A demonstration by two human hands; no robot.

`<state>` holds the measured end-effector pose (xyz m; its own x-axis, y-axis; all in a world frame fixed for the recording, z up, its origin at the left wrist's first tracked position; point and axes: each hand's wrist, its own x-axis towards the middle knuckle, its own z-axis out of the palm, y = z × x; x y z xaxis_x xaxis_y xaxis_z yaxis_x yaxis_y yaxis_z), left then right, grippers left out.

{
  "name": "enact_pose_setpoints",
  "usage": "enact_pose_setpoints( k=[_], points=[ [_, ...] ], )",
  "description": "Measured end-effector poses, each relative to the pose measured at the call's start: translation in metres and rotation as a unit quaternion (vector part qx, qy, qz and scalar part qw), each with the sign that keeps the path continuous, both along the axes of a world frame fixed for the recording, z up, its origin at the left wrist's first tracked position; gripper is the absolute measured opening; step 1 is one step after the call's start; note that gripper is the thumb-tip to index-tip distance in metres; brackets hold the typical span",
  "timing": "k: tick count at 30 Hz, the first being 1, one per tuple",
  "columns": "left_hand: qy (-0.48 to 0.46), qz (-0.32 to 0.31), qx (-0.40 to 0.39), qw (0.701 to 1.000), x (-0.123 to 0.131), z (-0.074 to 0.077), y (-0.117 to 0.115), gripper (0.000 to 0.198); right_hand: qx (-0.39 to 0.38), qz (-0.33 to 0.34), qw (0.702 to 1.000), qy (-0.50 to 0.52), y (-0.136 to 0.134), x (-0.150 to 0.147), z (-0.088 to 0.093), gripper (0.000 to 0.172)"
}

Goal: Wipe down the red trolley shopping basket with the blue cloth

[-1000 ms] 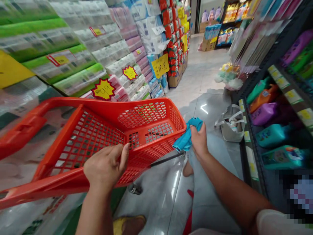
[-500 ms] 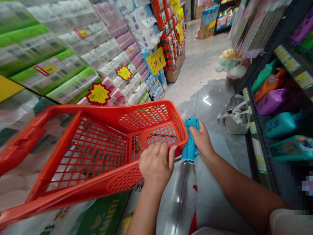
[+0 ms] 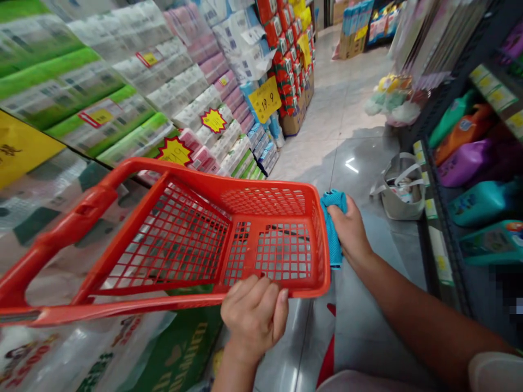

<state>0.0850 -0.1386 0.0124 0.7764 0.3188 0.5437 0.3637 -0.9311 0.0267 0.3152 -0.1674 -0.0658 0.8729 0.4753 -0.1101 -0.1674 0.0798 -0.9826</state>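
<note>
A red plastic shopping basket (image 3: 196, 245) with a mesh wall and a long handle fills the lower middle of the view. My left hand (image 3: 254, 318) is shut around its near rim, with the fingers curled over the edge. Just past the basket's right corner, my right hand (image 3: 350, 231) grips a bunched blue cloth (image 3: 334, 223), and the cloth hangs down beside the basket wall. Nothing shows inside the basket except the mesh and the floor below it.
Packs of tissue rolls (image 3: 163, 81) and red-wrapped packs (image 3: 281, 54) with yellow price signs are stacked at the left. Bottles of detergent (image 3: 466, 158) stand on a dark shelf at the right. A white tote bag (image 3: 402, 188) sits on the tiled floor (image 3: 327, 130) beside it.
My left hand has slid right along the basket rim and lower in the view. The basket has swung round, and the blue cloth now hangs further right, outside the basket's corner.
</note>
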Motion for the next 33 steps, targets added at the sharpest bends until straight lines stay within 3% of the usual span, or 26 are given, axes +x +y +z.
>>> enact_pose_setpoints(
  k=[4, 8, 12, 14, 18, 23, 28, 30, 33],
  points=[
    [0.011, 0.062, -0.032, 0.998, -0.014, 0.005, -0.006, 0.029, 0.015, 0.006, 1.000, -0.015, -0.006, -0.017, -0.009, 0.013],
    [0.040, 0.098, -0.082, 0.991, -0.004, 0.003, -0.029, 0.017, 0.008, 0.030, 0.999, -0.010, 0.005, -0.030, -0.008, 0.017],
    [0.039, 0.138, -0.060, 0.988, 0.002, -0.006, -0.048, 0.013, 0.000, 0.002, 0.998, -0.057, -0.006, -0.063, -0.004, 0.019],
    [0.050, 0.164, -0.042, 0.984, -0.004, -0.008, -0.051, 0.010, 0.014, 0.022, 0.996, -0.087, -0.020, -0.081, -0.005, 0.023],
    [0.094, 0.160, -0.019, 0.982, -0.027, -0.009, -0.047, 0.012, 0.043, 0.086, 0.989, -0.112, -0.026, -0.088, -0.007, 0.022],
    [0.131, 0.144, 0.002, 0.981, -0.046, -0.008, -0.047, 0.015, 0.023, 0.045, 0.996, -0.075, -0.027, -0.094, -0.005, 0.024],
    [0.120, 0.165, 0.007, 0.979, -0.047, -0.005, -0.053, 0.012, 0.085, 0.167, 0.969, -0.161, -0.062, -0.127, -0.005, 0.029],
    [0.116, 0.164, 0.005, 0.980, -0.048, -0.004, -0.054, 0.012, 0.071, 0.148, 0.977, -0.138, -0.057, -0.121, -0.012, 0.028],
    [0.113, 0.161, 0.006, 0.981, -0.051, -0.004, -0.055, 0.010, -0.009, 0.072, 0.997, -0.041, -0.040, -0.111, -0.025, 0.028]
  ],
)
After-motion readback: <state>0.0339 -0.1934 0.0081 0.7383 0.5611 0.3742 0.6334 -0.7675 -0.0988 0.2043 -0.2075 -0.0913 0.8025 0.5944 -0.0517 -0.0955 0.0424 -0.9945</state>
